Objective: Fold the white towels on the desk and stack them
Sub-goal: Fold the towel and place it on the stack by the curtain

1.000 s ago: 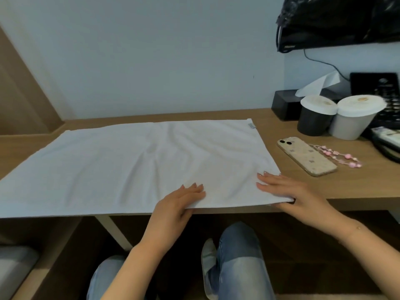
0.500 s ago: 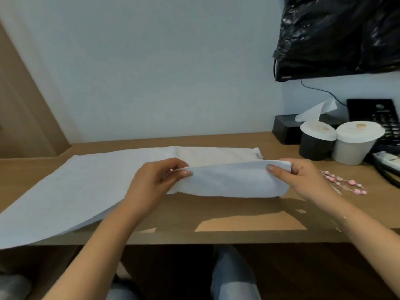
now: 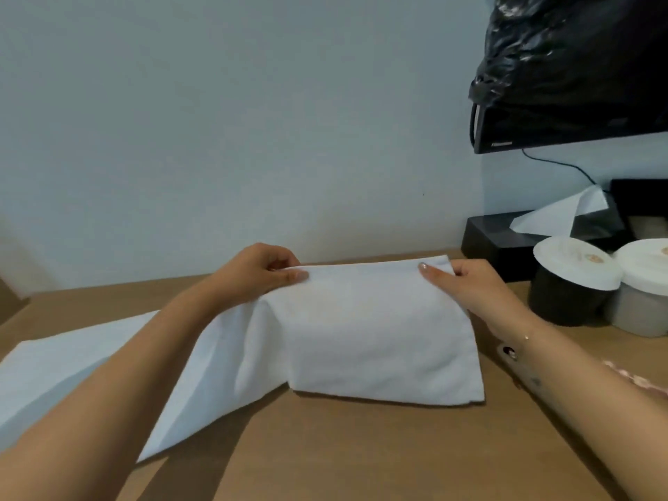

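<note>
Towel (image 3: 379, 341) on table (image 3: 361, 453), near edge lifted toward wall. L hand (image 3: 253, 273) and R hand (image 3: 473, 283) each pinch that edge, R at its corner beside dark cup (image 3: 567, 287). Prob. light, limp, sags btwn grips; hold at corners, keep taut.

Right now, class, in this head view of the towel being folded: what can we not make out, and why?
- Phone: mostly hidden by the right forearm.
- White towel: its left end is cut off by the frame edge and covered by the left forearm.
- Pale cup: cut off at the right edge.
- Right hand grip: fingers hidden behind the towel.
</note>
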A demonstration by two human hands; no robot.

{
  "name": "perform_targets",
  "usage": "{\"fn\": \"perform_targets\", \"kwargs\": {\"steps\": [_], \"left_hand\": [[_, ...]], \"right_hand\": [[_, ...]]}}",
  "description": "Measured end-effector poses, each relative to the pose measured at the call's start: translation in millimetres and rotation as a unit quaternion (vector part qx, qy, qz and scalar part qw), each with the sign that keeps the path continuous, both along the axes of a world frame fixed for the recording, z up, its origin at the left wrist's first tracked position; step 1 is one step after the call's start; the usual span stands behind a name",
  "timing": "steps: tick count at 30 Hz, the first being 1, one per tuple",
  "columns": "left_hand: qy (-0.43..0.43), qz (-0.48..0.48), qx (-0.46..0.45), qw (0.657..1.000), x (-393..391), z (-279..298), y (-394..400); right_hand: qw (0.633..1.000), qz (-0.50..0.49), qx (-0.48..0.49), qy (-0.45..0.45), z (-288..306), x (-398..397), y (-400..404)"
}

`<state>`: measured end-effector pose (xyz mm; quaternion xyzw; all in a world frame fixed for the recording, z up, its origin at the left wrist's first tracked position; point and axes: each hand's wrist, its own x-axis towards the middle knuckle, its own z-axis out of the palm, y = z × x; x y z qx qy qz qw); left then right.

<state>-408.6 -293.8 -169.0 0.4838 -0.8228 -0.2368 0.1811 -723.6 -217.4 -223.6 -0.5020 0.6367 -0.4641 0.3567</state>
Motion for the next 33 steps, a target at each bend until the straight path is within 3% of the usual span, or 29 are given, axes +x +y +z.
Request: {"fn": "perform_targets", "kwargs": {"steps": [8, 13, 18, 21, 33], "left_hand": [[-0.057, -0.041, 0.022, 0.997, -13.7, -67.6, -44.4], [-0.116, -0.057, -0.011, 0.992, -19.6, -65.7, -48.6], [-0.239, -0.035, 0.014, 0.970, -38.8, -60.1, -67.6], [-0.270, -0.032, 0.036, 0.962, -48.6, -63.6, -76.5], [-0.124, -0.037, 0.094, 0.987, -43.6, -71.7, -73.6]], "right_hand": [[0.984, -0.007, 0.045, 0.173, -50.7, -9.8, -25.9], [0.977, -0.011, 0.055, 0.205, -55.2, -12.6, -26.1], [0.973, -0.020, 0.088, 0.214, -55.1, -16.6, -27.2], [0.970, -0.034, 0.105, 0.217, -55.1, -18.5, -27.9], [0.939, -0.042, 0.116, 0.320, -48.8, -18.4, -20.5]]}}
